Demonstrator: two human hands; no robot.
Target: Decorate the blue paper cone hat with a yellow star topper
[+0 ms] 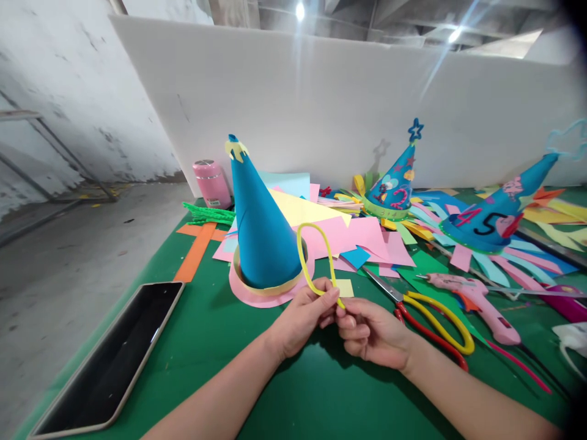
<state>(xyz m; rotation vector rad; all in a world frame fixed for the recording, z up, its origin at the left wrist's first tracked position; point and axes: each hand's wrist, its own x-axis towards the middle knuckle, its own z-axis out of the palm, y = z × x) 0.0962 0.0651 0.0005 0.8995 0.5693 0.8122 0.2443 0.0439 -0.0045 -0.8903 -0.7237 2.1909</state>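
Observation:
A yellow pipe cleaner (328,243), bent into a tall loop, stands up from between my hands. My left hand (312,311) pinches it where its two ends come together. The fingertips of my right hand (369,330) close on the short end at the bottom of the loop. Just behind my left hand is a blue paper cone hat (266,226), upright, with a pink brim (245,294) and a yellow paper trim (236,150) near its tip. Part of the brim is hidden by my left hand and the loop.
Scissors (431,311) and a pink glue gun (481,299) lie to the right. Two decorated cone hats, one with a star (394,186) and one numbered (499,214), stand behind. A phone (110,360), green pipe cleaners (208,214), a pink bottle (212,183) and paper sheets (367,235) surround the hat.

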